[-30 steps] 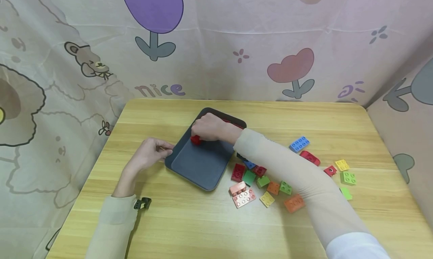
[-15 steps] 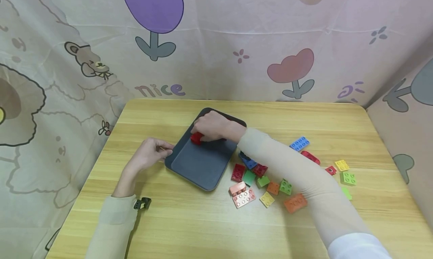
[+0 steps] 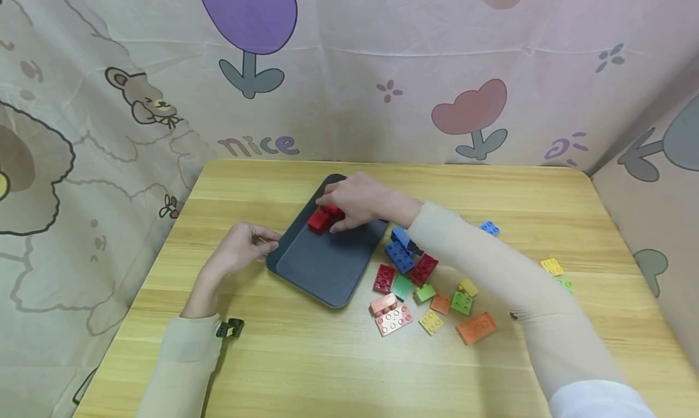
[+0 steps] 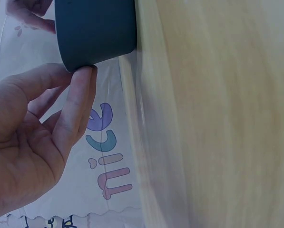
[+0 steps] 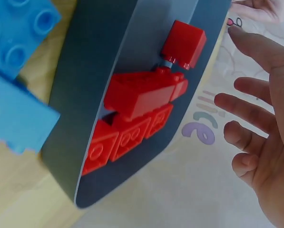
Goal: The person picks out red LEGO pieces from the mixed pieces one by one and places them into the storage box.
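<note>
A dark grey tray point(image 3: 306, 269) lies at a slant on the wooden table. My left hand point(image 3: 240, 248) pinches its near left corner; in the left wrist view the thumb and fingertips point(image 4: 87, 73) meet at the rim. Over the tray's far part is my right hand point(image 3: 357, 201), fingers spread and nothing in them. Just beside its fingertips a red toy brick point(image 3: 318, 221) rests inside the tray. The right wrist view shows several red bricks point(image 5: 151, 102) lined up along the tray wall, with another red brick point(image 5: 184, 42) a little apart. My right hand partly covers them in the head view.
To the tray's right lie loose bricks: blue point(image 3: 400, 257), dark red point(image 3: 384, 278), green point(image 3: 402, 287), pink point(image 3: 394, 321), orange point(image 3: 477, 328) and yellow point(image 3: 431, 322). My right sleeve point(image 3: 491, 272) hides part of the spread. A patterned cloth point(image 3: 349, 102) hangs behind the table.
My right hand has let go of the red brick and lifted back to the right, its fingers opening. The brick stays in the tray. My left hand has not moved.
</note>
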`<state>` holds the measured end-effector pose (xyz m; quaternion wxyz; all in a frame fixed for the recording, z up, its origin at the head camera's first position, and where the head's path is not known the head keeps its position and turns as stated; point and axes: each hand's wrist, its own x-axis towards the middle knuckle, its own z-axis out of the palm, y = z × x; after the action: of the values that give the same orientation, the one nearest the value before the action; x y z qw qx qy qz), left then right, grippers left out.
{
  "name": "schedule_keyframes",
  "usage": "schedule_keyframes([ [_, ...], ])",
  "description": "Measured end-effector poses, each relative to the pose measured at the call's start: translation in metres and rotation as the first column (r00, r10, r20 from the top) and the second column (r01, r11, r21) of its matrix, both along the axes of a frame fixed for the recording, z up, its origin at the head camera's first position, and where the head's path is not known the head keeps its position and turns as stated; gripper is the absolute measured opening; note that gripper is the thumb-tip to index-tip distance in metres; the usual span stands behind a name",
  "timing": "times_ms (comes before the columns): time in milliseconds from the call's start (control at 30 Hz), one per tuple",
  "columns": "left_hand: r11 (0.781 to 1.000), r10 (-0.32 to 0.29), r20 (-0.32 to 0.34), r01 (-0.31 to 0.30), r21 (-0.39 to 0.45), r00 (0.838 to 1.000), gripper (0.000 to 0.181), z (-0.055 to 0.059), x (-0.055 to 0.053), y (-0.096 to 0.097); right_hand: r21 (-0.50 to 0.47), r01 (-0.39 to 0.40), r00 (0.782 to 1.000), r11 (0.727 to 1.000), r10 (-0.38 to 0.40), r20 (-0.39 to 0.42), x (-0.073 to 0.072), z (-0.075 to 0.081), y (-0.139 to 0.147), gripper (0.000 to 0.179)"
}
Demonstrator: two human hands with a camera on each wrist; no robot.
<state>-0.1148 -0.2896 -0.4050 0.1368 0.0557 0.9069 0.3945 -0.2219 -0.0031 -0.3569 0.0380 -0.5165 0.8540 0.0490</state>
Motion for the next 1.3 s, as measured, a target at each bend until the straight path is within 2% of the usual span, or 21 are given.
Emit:
schedule_keyframes([
  [200, 1.0, -0.001, -0.001, 0.001, 0.0, 1.0, 0.022, 0.0, 0.0, 0.0, -0.025, 0.002, 1.0, 1.0, -0.002, 0.017, 0.006, 0.009, 0.018, 0.078],
  [433, 1.0, -0.001, -0.006, 0.001, -0.008, 1.0, 0.022, -0.001, 0.0, -0.001, -0.029, -0.009, 1.0, 1.0, 0.009, -0.02, 0.011, 0.016, 0.038, 0.085],
  [833, 1.0, 0.006, 0.014, -0.006, 0.001, 1.0, 0.023, -0.001, -0.001, -0.001, -0.056, -0.024, 0.999, 0.998, 0.021, -0.045, 0.024, 0.019, 0.082, 0.087],
  [1067, 1.0, 0.009, 0.017, -0.009, 0.002, 1.0, 0.022, -0.002, -0.001, -0.001, -0.075, -0.009, 0.995, 0.997, 0.001, -0.098, 0.026, 0.016, 0.111, 0.089],
  [1300, 1.0, 0.013, 0.022, -0.013, 0.007, 1.0, 0.023, -0.002, -0.002, -0.001, -0.073, 0.035, 0.995, 0.997, -0.042, -0.089, 0.033, 0.014, 0.136, 0.09],
])
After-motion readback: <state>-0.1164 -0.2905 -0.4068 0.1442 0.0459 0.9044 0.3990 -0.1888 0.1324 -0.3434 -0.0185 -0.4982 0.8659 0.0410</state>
